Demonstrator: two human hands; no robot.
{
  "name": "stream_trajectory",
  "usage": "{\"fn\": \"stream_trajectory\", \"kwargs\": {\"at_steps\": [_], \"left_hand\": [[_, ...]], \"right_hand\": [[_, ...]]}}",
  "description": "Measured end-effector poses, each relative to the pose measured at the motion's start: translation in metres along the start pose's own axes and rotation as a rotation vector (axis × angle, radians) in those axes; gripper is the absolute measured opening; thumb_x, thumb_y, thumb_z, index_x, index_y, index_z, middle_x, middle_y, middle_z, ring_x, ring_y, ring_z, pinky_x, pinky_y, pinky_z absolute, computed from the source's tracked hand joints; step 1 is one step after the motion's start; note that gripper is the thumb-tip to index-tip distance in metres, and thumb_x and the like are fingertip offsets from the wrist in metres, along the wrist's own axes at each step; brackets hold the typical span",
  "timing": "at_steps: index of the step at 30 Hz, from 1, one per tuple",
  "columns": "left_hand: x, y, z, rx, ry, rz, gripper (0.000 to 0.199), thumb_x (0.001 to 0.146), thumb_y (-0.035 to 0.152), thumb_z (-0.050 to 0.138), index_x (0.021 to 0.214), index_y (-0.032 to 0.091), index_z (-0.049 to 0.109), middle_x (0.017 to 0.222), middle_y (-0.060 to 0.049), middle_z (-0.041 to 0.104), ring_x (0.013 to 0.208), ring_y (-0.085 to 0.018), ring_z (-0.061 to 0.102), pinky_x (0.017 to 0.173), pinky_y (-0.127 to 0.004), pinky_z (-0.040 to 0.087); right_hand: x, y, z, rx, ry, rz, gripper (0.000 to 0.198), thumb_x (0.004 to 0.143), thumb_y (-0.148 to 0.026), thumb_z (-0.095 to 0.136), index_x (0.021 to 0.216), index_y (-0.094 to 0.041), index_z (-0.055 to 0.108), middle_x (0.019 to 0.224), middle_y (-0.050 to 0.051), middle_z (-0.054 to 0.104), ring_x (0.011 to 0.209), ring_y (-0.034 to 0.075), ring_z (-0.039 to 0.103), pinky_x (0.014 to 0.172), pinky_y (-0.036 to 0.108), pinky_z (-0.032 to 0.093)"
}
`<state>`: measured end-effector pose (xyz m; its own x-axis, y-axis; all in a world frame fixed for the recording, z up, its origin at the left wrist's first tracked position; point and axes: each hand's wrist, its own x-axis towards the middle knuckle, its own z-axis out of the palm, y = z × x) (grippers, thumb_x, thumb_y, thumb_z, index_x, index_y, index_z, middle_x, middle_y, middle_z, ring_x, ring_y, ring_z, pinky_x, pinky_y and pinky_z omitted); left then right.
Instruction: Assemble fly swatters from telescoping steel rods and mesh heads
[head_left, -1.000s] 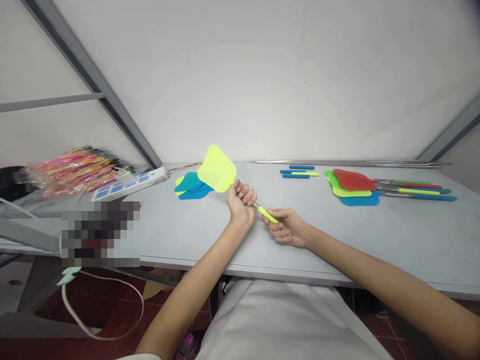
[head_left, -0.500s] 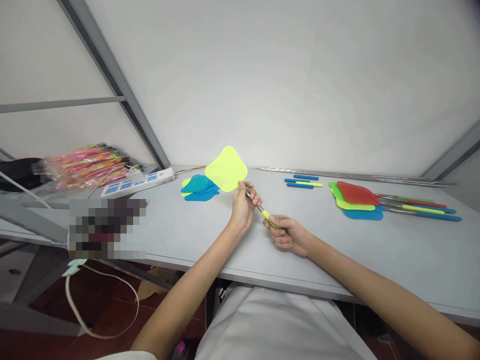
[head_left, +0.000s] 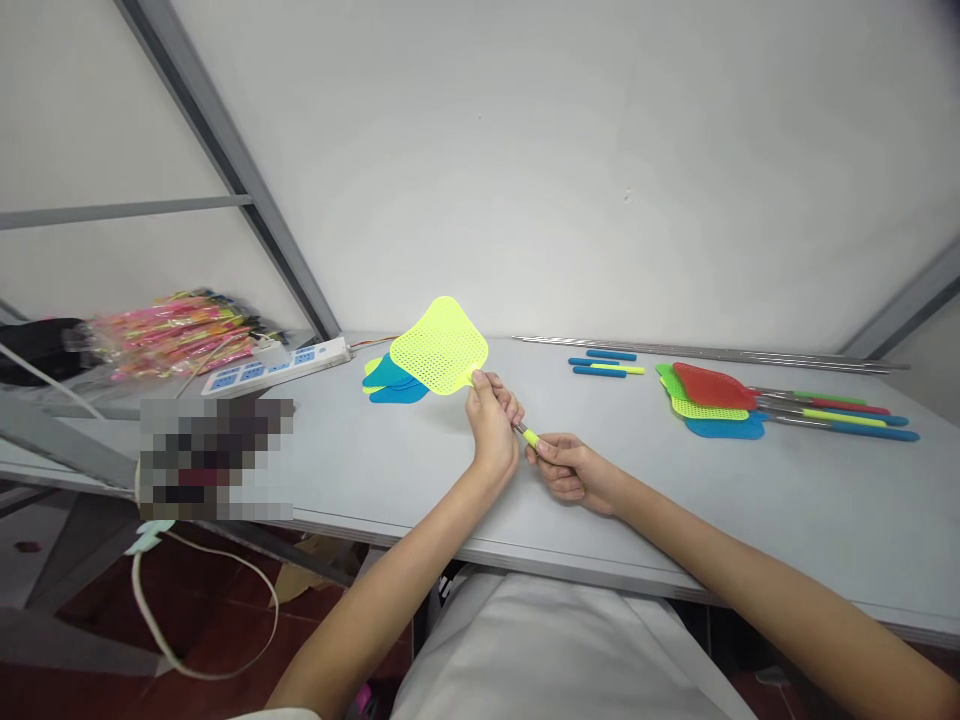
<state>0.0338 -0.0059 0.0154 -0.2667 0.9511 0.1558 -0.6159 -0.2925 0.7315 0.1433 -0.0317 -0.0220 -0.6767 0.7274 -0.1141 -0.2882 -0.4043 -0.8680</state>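
Above the table I hold a yellow fly swatter [head_left: 440, 345] with a perforated head and a metal rod. My left hand [head_left: 495, 425] is closed round the rod just below the head. The fingers of my right hand [head_left: 568, 468] wrap the yellow grip [head_left: 530, 438] at the rod's lower end; most of that grip is hidden in the palm. Blue swatter heads [head_left: 397, 388], with a yellow one among them, lie partly behind the held head. To the right of my hands lie several loose blue and yellow grips [head_left: 606, 370].
Swatters with rods and grips [head_left: 712, 388] are stacked at the right. Long metal rods [head_left: 705, 352] lie along the wall. At the left are a white power strip [head_left: 277, 365] and plastic-wrapped bundles [head_left: 172, 330]. The grey table's front edge [head_left: 600, 572] runs before me.
The yellow swatter head has turned and shifted left, now covering part of the blue heads. My left hand has rotated with it; my right hand stays nearly in place.
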Motion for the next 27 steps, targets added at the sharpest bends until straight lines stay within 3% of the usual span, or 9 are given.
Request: {"fn": "stream_trajectory", "kwargs": {"at_steps": [13, 17, 27], "left_hand": [[0.0011, -0.0087, 0.0039, 0.100, 0.156, 0.032, 0.034, 0.081, 0.046, 0.034, 0.063, 0.018, 0.036, 0.042, 0.009, 0.021, 0.030, -0.003, 0.021, 0.029, -0.014, 0.020], [0.0009, -0.0075, 0.0047, 0.097, 0.162, 0.033, 0.033, 0.082, 0.045, 0.034, 0.062, 0.018, 0.035, 0.043, 0.010, 0.021, 0.029, -0.003, 0.020, 0.029, -0.013, 0.020], [-0.0013, -0.0056, 0.0049, 0.041, 0.149, 0.026, 0.034, 0.079, 0.048, 0.037, 0.064, 0.018, 0.038, 0.043, 0.010, 0.022, 0.029, -0.003, 0.022, 0.030, -0.013, 0.021]], "right_hand": [[0.0029, 0.0050, 0.0004, -0.021, 0.027, -0.031, 0.020, 0.074, -0.032, 0.053, 0.066, -0.017, 0.045, 0.043, -0.010, 0.027, 0.031, 0.001, 0.014, 0.028, 0.012, 0.009], [0.0027, 0.0053, 0.0010, -0.019, 0.025, -0.044, 0.024, 0.073, -0.032, 0.054, 0.062, -0.018, 0.037, 0.044, -0.010, 0.028, 0.032, 0.001, 0.014, 0.029, 0.012, 0.008], [0.0020, 0.0016, 0.0022, -0.042, 0.019, -0.034, 0.025, 0.072, -0.034, 0.055, 0.064, -0.018, 0.037, 0.045, -0.011, 0.028, 0.032, 0.001, 0.015, 0.030, 0.012, 0.009]]}}
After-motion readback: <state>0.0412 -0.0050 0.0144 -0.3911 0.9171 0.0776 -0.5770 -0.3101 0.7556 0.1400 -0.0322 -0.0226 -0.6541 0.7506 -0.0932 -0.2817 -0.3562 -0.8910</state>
